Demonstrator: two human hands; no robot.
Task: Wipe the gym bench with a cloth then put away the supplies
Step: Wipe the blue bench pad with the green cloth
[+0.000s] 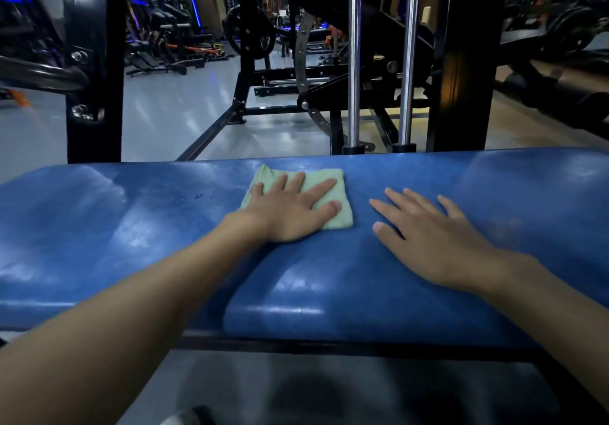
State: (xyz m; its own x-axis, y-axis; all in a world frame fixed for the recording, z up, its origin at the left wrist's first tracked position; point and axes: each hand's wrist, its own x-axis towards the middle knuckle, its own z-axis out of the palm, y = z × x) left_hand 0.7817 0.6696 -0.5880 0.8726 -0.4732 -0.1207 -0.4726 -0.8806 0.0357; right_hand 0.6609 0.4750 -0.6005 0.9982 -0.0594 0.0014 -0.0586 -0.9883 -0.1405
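Your left hand (290, 213) pressed flat fingers (321, 186) on the green cloth (324, 197) to wipe the blue surface (131, 226); your right hand (435, 243) lay flat, empty, maybe for balance.

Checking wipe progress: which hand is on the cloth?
The left hand, flat on the green cloth; the right hand rests on bare blue bench.

Pale green folded cloth (333, 208) flat on blue padded bench (131, 226), seemingly damp
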